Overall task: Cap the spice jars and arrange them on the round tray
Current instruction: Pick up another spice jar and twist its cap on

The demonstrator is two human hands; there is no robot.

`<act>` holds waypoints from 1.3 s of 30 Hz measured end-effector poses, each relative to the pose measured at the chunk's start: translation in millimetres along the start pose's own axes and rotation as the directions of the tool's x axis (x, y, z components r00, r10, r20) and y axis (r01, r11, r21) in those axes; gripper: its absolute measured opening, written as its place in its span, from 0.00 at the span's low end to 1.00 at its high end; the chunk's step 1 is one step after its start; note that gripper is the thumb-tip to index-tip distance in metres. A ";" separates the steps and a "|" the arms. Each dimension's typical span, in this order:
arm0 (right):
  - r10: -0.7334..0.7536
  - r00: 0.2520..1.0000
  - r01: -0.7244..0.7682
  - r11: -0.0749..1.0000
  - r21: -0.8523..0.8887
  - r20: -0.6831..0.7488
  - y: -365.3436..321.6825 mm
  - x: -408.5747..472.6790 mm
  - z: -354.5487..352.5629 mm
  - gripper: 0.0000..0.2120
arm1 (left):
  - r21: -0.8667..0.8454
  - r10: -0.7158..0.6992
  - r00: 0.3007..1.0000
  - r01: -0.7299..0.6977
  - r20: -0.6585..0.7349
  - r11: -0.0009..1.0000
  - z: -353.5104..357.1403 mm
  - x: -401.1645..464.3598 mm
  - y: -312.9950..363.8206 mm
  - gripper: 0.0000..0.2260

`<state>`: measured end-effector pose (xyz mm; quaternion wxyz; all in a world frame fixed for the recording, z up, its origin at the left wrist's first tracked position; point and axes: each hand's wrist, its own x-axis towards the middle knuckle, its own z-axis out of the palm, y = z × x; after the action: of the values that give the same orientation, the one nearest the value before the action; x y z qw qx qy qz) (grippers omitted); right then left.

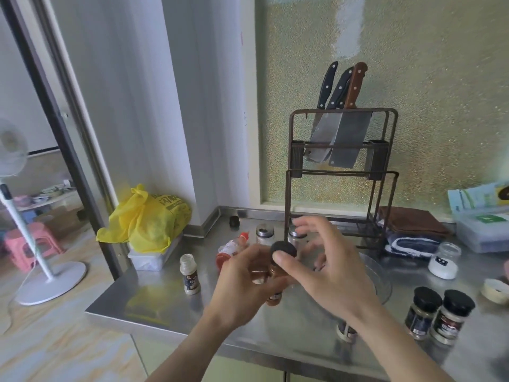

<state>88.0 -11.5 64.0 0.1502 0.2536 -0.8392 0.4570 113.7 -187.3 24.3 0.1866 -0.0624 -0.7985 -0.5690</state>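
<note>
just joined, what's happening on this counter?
A person is capping spice jars. The left hand grips a jar of brown spice above the steel counter, while the right hand presses a black cap onto its top with the thumb. An uncapped jar stands to the left, and two black-capped jars stand at right. The clear round tray lies behind the hands; what it holds is hidden.

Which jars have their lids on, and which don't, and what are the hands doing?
Brown spice jar: held by left hand, black cap on top.
Right hand: thumb on that cap.
Small jar: uncapped, upright.
Two black-capped jars: capped, upright.
White-filled jar: no lid.
Loose cap: on counter.
</note>
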 end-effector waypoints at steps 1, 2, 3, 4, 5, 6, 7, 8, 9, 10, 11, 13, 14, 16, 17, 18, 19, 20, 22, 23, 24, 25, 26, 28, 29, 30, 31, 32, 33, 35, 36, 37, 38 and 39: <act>-0.022 0.998 0.028 0.995 -0.096 0.056 -3.7 7.8 -2.7 0.22 | 0.022 0.004 1.000 -0.004 0.004 1.000 1.3 -1.6 -3.3 0.15; -0.027 0.994 0.045 0.984 -0.174 0.109 -5.8 14.6 -3.5 0.20 | 0.023 -0.002 1.000 0.002 0.003 1.000 2.3 -3.2 -6.1 0.15; -0.019 0.988 0.053 0.974 -0.221 0.153 -6.7 20.0 -3.5 0.18 | 0.014 -0.016 1.000 0.016 0.001 1.000 3.0 -4.2 -8.9 0.14; -0.006 0.981 0.051 0.972 -0.229 0.192 -5.9 23.9 -3.2 0.16 | -0.006 -0.035 0.999 0.035 0.003 0.999 3.7 -5.0 -11.4 0.13; 0.008 0.972 0.043 0.976 -0.214 0.234 -3.8 26.9 -3.1 0.15 | -0.030 -0.056 0.998 0.056 0.003 0.998 4.2 -6.1 -13.4 0.13; 0.023 0.959 0.033 0.981 -0.190 0.284 -0.7 29.1 -3.5 0.14 | -0.065 -0.078 0.997 0.078 0.006 0.995 4.7 -7.6 -14.5 0.13; 0.032 0.942 0.024 0.987 -0.161 0.335 2.7 30.6 -4.0 0.14 | -0.107 -0.105 0.994 0.106 0.013 0.989 5.0 -9.5 -15.1 0.13; 0.039 0.923 0.013 0.991 -0.133 0.383 6.6 32.0 -5.6 0.15 | -0.159 -0.135 0.990 0.138 0.025 0.978 5.5 -10.9 -15.1 0.16; 0.044 0.902 0.005 0.994 -0.111 0.430 9.8 33.1 -7.3 0.16 | -0.217 -0.173 0.984 0.178 0.042 0.960 5.4 -12.0 -16.5 0.19; 0.044 0.876 0.002 0.996 -0.094 0.481 10.8 33.9 -9.0 0.18 | -0.272 -0.213 0.975 0.223 0.064 0.936 4.2 -13.4 -19.3 0.22; 0.042 0.845 -0.001 0.997 -0.078 0.533 12.0 34.9 -10.8 0.19 | -0.319 -0.245 0.965 0.264 0.097 0.910 2.5 -14.6 -22.1 0.25; 0.039 0.783 -0.001 0.998 -0.062 0.621 12.1 37.4 -15.6 0.20 | -0.403 -0.269 0.945 0.324 0.188 0.856 -0.5 -17.9 -29.4 0.24; 0.039 0.756 -0.001 0.998 -0.059 0.654 11.1 38.5 -18.8 0.21 | -0.445 -0.262 0.937 0.341 0.232 0.828 -0.7 -20.0 -32.3 0.21; 0.050 0.732 -0.014 0.998 -0.058 0.680 10.1 41.6 -21.4 0.19 | -0.508 -0.252 0.926 0.366 0.280 0.780 1.8 -25.1 -36.1 0.15; 0.065 0.737 -0.017 0.997 -0.078 0.673 10.3 42.5 -20.8 0.16 | -0.519 -0.261 0.924 0.373 0.279 0.769 4.2 -27.1 -37.4 0.15; 0.085 0.754 0.000 0.992 -0.129 0.651 9.3 42.0 -19.1 0.11 | -0.520 -0.271 0.925 0.374 0.265 0.768 6.6 -28.2 -38.5 0.15; 0.114 0.768 0.020 0.979 -0.202 0.630 8.9 41.4 -16.0 0.09 | -0.521 -0.277 0.930 0.365 0.242 0.772 9.1 -28.7 -40.9 0.15; 0.145 0.788 0.041 0.957 -0.287 0.598 7.4 40.6 -13.4 0.13 | -0.525 -0.278 0.935 0.354 0.221 0.774 11.4 -29.2 -43.5 0.15; 0.170 0.809 0.065 0.926 -0.373 0.563 4.8 39.7 -14.8 0.19 | -0.545 -0.289 0.938 0.345 0.189 0.764 14.9 -29.3 -47.7 0.16; 0.159 0.800 0.070 0.933 -0.353 0.578 4.9 40.1 -17.4 0.18 | -0.559 -0.298 0.938 0.344 0.175 0.754 16.4 -29.1 -49.4 0.17; 0.151 0.774 0.054 0.952 -0.302 0.614 5.2 41.2 -20.7 0.18 | -0.573 -0.311 0.937 0.345 0.162 0.743 17.6 -28.5 -51.3 0.19; 0.148 0.748 0.024 0.968 -0.249 0.647 6.8 43.0 -23.0 0.18 | -0.584 -0.320 0.935 0.347 0.153 0.734 18.8 -28.0 -53.5 0.20; 0.156 0.740 0.006 0.971 -0.238 0.654 5.3 43.0 -23.6 0.16 | -0.590 -0.327 0.934 0.348 0.147 0.729 19.3 -27.7 -54.8 0.21; 0.186 0.751 0.004 0.958 -0.286 0.633 5.7 43.0 -21.3 0.09 | -0.591 -0.334 0.932 0.351 0.144 0.726 20.7 -27.5 -57.9 0.23; 0.189 0.763 0.023 0.948 -0.318 0.618 4.0 42.9 -20.7 0.12 | -0.593 -0.335 0.931 0.352 0.143 0.724 21.6 -27.8 -59.0 0.24; 0.192 0.761 0.048 0.936 -0.348 0.620 2.2 41.9 -21.7 0.15 | -0.595 -0.334 0.931 0.352 0.145 0.722 22.4 -28.1 -59.5 0.25; 0.184 0.752 0.064 0.936 -0.347 0.633 0.6 40.9 -22.5 0.18 | -0.597 -0.331 0.932 0.351 0.148 0.721 23.3 -28.4 -59.9 0.25; 0.178 0.732 0.065 0.943 -0.328 0.657 0.3 40.8 -23.3 0.20 | -0.598 -0.326 0.933 0.350 0.153 0.721 24.1 -28.5 -60.3 0.26; 0.173 0.722 0.062 0.948 -0.312 0.670 0.3 40.6 -24.1 0.19 | -0.597 -0.320 0.934 0.349 0.158 0.723 24.5 -28.6 -60.6 0.26; 0.214 0.719 0.058 0.929 -0.364 0.661 1.0 39.3 -21.8 0.11 | -0.592 -0.306 0.937 0.343 0.165 0.729 24.3 -29.1 -61.4 0.25; 0.223 0.731 0.066 0.918 -0.392 0.645 0.5 39.3 -20.9 0.16 | -0.589 -0.301 0.939 0.340 0.167 0.733 24.0 -29.3 -61.8 0.24; 0.227 0.745 0.081 0.902 -0.424 0.627 -0.1 38.8 -20.9 0.20 | -0.592 -0.297 0.940 0.337 0.168 0.732 23.8 -29.3 -62.4 0.23; 0.222 0.748 0.094 0.898 -0.431 0.626 0.3 37.9 -20.5 0.20 | -0.600 -0.292 0.941 0.333 0.169 0.727 23.8 -29.3 -63.0 0.23; 0.196 0.744 0.096 0.915 -0.392 0.639 0.8 38.1 -21.3 0.18 | -0.610 -0.287 0.943 0.329 0.169 0.721 23.5 -29.0 -63.2 0.22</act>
<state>56.5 -4.1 93.3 -0.1231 0.3403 -0.9187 0.1585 115.5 -183.8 -49.0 0.0324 -0.0055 -0.5663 -0.8236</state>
